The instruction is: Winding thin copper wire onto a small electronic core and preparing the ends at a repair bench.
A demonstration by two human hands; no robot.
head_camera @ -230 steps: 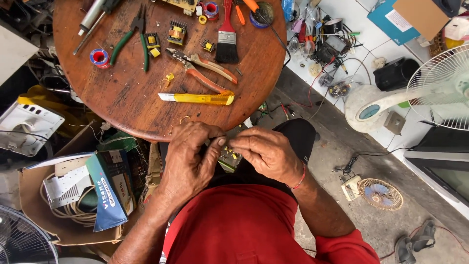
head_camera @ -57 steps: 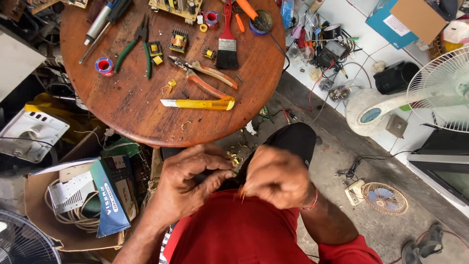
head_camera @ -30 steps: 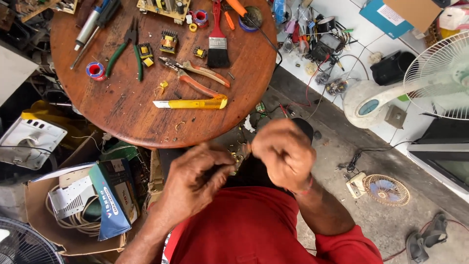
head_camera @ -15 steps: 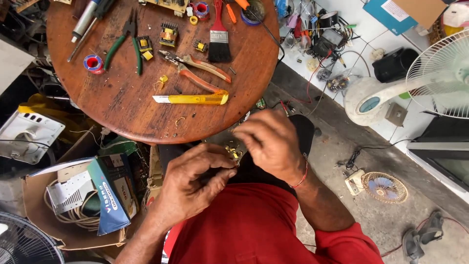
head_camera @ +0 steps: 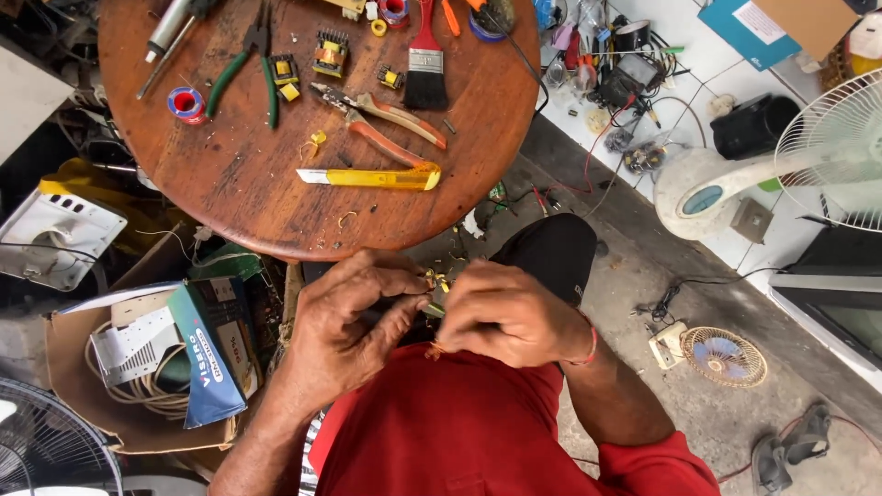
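Transformer core (head_camera: 434, 279) pinched between fingers of left hand (head_camera: 344, 321), right hand (head_camera: 505, 312).

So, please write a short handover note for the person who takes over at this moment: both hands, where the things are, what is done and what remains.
Left hand: holds a small yellow part below the round wooden table.
Right hand: fingers pinched at the same part; thin coppery wire hangs under it.
On the table, untouched: yellow utility knife, orange-handled pliers, green-handled pliers, paintbrush, red tape roll, similar small parts.
Done: cannot tell; the hands hide the part.
Left: the part is not yet set down.
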